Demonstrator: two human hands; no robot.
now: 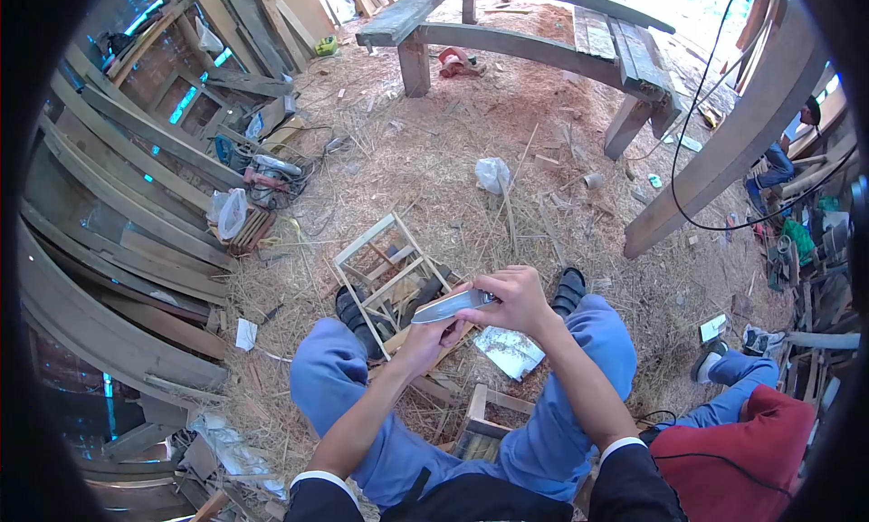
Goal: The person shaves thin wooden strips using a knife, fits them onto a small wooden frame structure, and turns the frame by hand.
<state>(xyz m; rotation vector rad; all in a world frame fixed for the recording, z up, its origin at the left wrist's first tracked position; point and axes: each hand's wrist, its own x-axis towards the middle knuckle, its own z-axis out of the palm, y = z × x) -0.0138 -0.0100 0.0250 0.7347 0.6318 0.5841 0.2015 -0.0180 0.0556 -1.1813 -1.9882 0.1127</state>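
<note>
A flat silver tool (451, 306) with a tapered end, whose exact kind I cannot make out, lies across both my hands above the knees. Its dark end is in my right hand (514, 303), which is closed on it. My left hand (429, 343) is curled under the tapered end, fingers closed against the tool and partly hidden by it. Just beyond my left hand, a small frame of wooden slats (389, 268) leans by my sandalled left foot. A white sheet (509, 350) lies on the ground below my right hand.
Straw and shavings cover the ground. Wooden planks (136, 214) lean at left near power tools (270, 176). A timber bench (516, 42) stands ahead; a slanted post (724, 142) rises at right. A person in a red top (742, 450) sits close at my right.
</note>
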